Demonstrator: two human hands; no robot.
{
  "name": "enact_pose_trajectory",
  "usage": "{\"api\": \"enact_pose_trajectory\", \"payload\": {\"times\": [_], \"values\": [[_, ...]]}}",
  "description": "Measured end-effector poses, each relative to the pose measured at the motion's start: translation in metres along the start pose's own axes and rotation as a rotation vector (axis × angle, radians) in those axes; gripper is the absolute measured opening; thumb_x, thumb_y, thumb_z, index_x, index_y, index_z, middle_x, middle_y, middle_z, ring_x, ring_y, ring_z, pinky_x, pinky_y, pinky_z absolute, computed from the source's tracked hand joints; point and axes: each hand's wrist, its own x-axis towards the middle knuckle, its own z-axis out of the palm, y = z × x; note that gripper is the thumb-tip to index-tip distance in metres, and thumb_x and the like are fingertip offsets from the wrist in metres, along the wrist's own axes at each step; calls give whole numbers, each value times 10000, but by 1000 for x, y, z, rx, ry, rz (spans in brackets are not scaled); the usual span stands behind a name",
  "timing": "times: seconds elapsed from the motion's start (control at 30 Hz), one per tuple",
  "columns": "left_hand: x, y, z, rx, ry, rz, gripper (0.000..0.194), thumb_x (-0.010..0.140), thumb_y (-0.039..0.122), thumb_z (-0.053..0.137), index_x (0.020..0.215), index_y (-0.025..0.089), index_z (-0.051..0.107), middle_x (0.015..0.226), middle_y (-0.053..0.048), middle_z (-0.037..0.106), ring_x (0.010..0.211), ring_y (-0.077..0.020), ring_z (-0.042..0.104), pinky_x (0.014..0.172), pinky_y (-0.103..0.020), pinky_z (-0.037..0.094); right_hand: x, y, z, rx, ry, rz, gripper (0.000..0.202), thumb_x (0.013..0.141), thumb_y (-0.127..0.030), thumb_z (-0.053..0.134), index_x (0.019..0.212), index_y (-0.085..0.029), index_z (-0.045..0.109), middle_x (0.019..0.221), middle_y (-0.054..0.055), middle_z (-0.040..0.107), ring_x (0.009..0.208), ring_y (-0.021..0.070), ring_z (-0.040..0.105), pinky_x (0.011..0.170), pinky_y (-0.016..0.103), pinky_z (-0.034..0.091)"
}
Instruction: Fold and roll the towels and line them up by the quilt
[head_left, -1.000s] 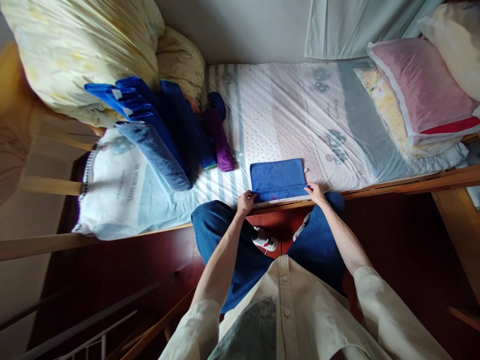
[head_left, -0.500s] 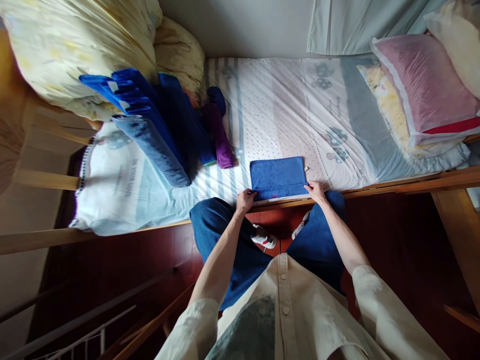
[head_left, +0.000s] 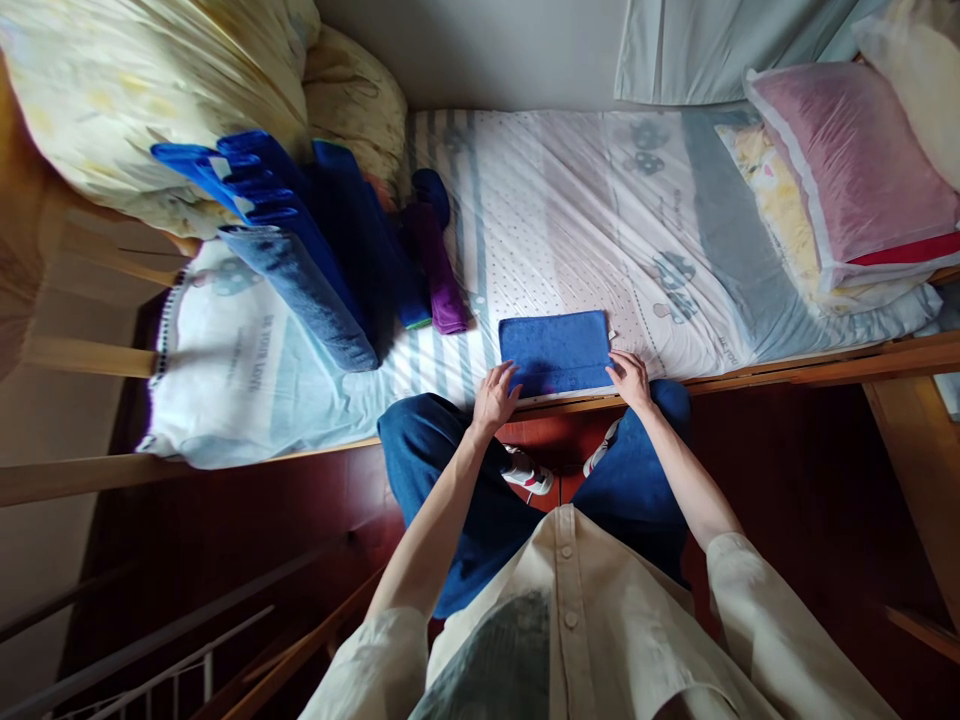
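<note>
A folded blue cloth [head_left: 555, 350] lies flat near the front edge of the bed, a small white tag at its right side. My left hand [head_left: 495, 398] is at the cloth's lower left corner, fingers apart and holding nothing. At the right edge is my right hand [head_left: 628, 380], its fingers spread and the tips at the cloth's border. Whether the fingertips press on the fabric is too small to tell.
Rolled blue towels [head_left: 300, 295] and a purple roll [head_left: 442, 285] lie on the bed [head_left: 585, 220] to the left. Yellow bedding [head_left: 157, 110] is piled behind them. A pink pillow [head_left: 862, 170] rests at the right. The bed's wooden edge [head_left: 795, 372] runs before my knees.
Both hands have let go of the cloth's lower corners and their fingers have opened. My left hand's fingers now reach slightly higher along the left edge. The cloth has barely moved.
</note>
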Motion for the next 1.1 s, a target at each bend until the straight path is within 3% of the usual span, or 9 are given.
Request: {"api": "enact_pose_trajectory", "payload": {"times": [0.13, 0.37, 0.63, 0.9, 1.1], "values": [[-5, 1, 12, 19, -149, 124, 510, 977, 306, 525, 1474, 191, 542, 1577, -142, 539, 1506, -301, 446, 1267, -515, 366, -5, -8, 2, -12, -103, -97, 320, 1001, -270, 620, 1286, -232, 760, 1370, 103, 728, 1316, 264, 655, 1203, 464, 478], [-12, -13, 33, 88, -224, 115, 742, 857, 151, 494, 1594, 101, 423, 1643, -187, 457, 1584, -337, 334, 1301, -541, 295, -11, -6, 9, -65, -322, -168, 485, 905, -132, 697, 1385, -200, 707, 1452, 98, 676, 1414, 256, 597, 1235, 447, 470], [-9, -16, 35, 141, -233, 92, 693, 888, 82, 399, 1574, 122, 485, 1619, -185, 492, 1565, -311, 382, 1311, -552, 242, -11, -3, 12, -130, -283, -128, 637, 829, 49, 568, 1389, -224, 700, 1456, 83, 674, 1412, 241, 600, 1230, 468, 467], [-2, -19, 22, -44, -132, -50, 652, 819, 32, 475, 1428, 197, 641, 1444, -114, 676, 1410, -257, 588, 1229, -444, 441, -4, 9, 14, 4, -201, -36, 657, 785, 48, 529, 1350, -221, 730, 1371, 70, 729, 1343, 226, 651, 1235, 447, 480], [4, -13, 13, -173, -75, -166, 585, 731, 0, 510, 1248, 164, 729, 1310, -99, 748, 1296, -259, 668, 1206, -403, 461, -1, 11, 13, 69, -193, 10, 574, 822, 13, 504, 1288, -208, 758, 1335, 71, 747, 1301, 225, 674, 1214, 427, 490]]}}
